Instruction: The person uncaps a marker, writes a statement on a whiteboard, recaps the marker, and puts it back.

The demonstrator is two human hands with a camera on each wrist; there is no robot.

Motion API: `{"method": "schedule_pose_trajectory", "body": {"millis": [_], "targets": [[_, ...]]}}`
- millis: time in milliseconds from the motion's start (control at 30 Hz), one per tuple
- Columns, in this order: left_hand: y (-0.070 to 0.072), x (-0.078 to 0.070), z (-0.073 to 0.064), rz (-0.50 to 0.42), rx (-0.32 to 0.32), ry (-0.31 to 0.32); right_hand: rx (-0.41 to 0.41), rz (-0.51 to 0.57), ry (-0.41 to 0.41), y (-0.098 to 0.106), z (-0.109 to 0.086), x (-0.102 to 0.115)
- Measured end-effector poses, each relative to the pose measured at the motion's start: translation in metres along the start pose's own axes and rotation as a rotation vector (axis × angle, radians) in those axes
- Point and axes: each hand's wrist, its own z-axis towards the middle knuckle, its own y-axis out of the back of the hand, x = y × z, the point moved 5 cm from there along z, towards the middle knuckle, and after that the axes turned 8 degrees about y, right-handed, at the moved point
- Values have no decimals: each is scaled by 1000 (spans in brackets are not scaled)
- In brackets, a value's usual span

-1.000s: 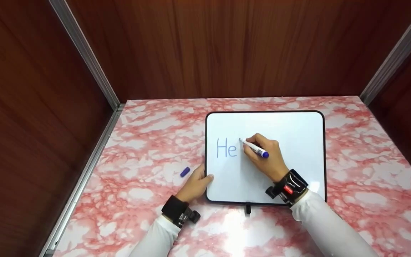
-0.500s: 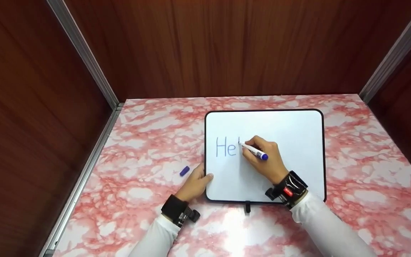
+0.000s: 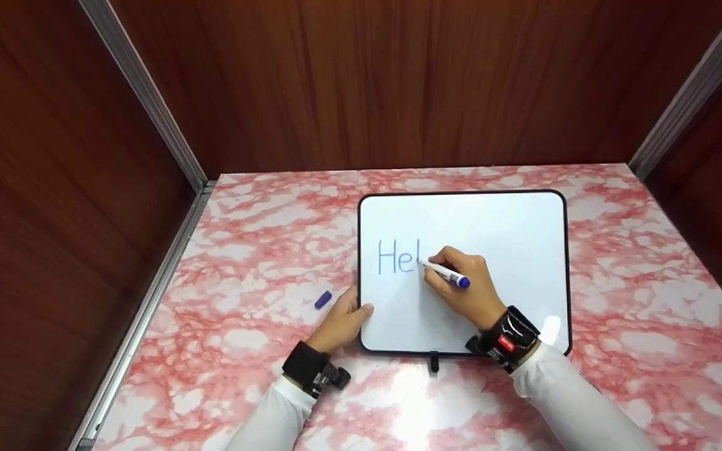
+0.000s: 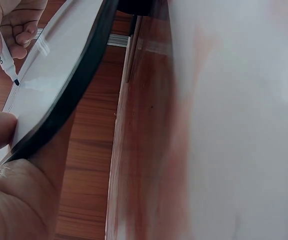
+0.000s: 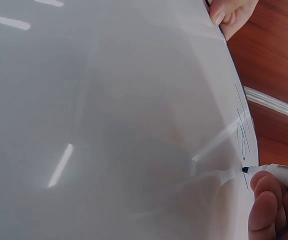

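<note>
A whiteboard (image 3: pixel 492 219) with a black frame stands out against the marbled tabletop in the head view. Blue letters "He" (image 3: pixel 395 257) and a vertical stroke are on its left half. My right hand (image 3: pixel 467 288) pinches a white marker (image 3: pixel 445 274) with a blue end, its dark tip right at the foot of that stroke. In the right wrist view the marker (image 5: pixel 284 177) meets the board's surface beside the writing. My left hand (image 3: pixel 339 322) grips the board's left edge, thumb over the front and the other fingers behind, partly hidden.
A blue marker cap (image 3: pixel 323 299) lies on the red-and-white table (image 3: pixel 261 250), left of the board. A small black tab (image 3: pixel 434 361) sticks out below the board's lower edge. Wood-grain panels (image 3: pixel 367 81) with metal edging (image 3: pixel 148 94) enclose the table at the back and sides.
The marker tip has travelled downward beside the "e", leaving a vertical blue stroke. My right hand moved down slightly with it. The left hand keeps its hold on the board's edge.
</note>
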Motion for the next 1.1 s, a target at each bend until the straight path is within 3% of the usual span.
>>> {"method": "schedule_pose_trajectory", "body": {"millis": [333,1100], "targets": [[0,-2,-1,-7,18,-4,26,13,-12,-2,-6,3],[-2,-3,-2,-9,-17,9,41,6,-15,5,-13,1]]}}
